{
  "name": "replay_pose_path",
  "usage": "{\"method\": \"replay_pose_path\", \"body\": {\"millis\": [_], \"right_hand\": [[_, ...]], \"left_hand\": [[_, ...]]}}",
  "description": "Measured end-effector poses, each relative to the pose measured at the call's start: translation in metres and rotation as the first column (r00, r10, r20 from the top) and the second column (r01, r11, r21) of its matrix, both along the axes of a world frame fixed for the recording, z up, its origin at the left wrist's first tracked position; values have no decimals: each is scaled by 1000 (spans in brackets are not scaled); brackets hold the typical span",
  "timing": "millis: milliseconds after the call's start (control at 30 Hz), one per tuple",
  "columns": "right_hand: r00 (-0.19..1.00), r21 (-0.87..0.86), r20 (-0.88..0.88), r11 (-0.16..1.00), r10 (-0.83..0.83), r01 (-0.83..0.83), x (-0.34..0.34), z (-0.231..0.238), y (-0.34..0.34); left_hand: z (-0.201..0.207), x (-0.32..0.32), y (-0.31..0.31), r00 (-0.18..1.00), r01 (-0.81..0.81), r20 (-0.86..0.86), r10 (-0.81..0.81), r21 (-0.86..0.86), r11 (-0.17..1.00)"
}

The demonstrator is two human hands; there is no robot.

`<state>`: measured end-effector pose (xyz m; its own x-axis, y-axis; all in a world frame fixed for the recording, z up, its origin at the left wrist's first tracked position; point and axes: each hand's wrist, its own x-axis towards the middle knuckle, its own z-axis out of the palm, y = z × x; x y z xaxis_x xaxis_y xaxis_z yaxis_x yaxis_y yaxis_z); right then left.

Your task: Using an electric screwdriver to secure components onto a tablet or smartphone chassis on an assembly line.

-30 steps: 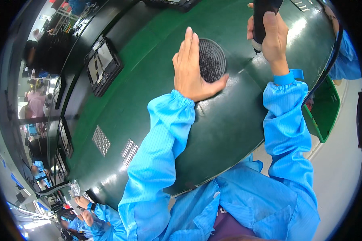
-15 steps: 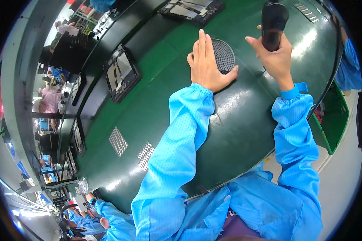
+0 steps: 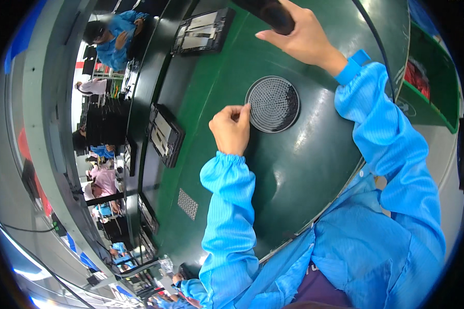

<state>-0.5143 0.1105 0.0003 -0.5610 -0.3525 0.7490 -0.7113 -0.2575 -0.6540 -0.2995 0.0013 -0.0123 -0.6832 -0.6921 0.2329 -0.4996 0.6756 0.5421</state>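
Note:
My right hand [image 3: 309, 38] is wrapped round a thick black handheld tool [image 3: 268, 14] with a rounded end; its far end runs out of the upper edge of the view. A round grey dish [image 3: 265, 105] with a grid of small holes lies on the green table below it. Small dark pieces [image 3: 292, 103] gather along the dish's right side. My left hand [image 3: 231, 129] is at the dish's left rim, thumb and fingertips pinched together. Whatever the pinch may hold is too small to make out.
Black frames with pale panels stand along the far side, one at the top [image 3: 201, 32] and one farther left [image 3: 165, 135]. A dotted metal sheet [image 3: 187, 204] lies on the table. A black cable [image 3: 379, 41] hangs at right, near a green bin [image 3: 428, 82]. Co-workers sit beyond.
My left hand has gone from spread fingers beside the dish to a pinch at its left rim. My right hand has swung left with the black tool. The view has shifted too.

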Motion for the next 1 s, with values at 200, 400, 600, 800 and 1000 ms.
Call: {"method": "replay_pose_path", "body": {"millis": [200,400,600,800,1000], "right_hand": [[999,-125,-40,992,-3,-2,2,5,1],[979,-5,91,983,184,-184,-13,-14,-16],[965,-22,89,969,247,-246,-12,-9,-22],[944,12,171,958,281,-287,-13,-9,-24],[940,19,194,957,280,-289,-15,-11,-21]], "left_hand": [[19,12,30,968,5,156,-195,768,641],[21,-18,-17,999,43,6,-52,461,886],[-5,-72,-91,998,52,40,-46,-161,986],[8,-115,-139,942,132,336,-6,-356,925],[19,-109,-164,890,319,423,-170,-312,895]]}}
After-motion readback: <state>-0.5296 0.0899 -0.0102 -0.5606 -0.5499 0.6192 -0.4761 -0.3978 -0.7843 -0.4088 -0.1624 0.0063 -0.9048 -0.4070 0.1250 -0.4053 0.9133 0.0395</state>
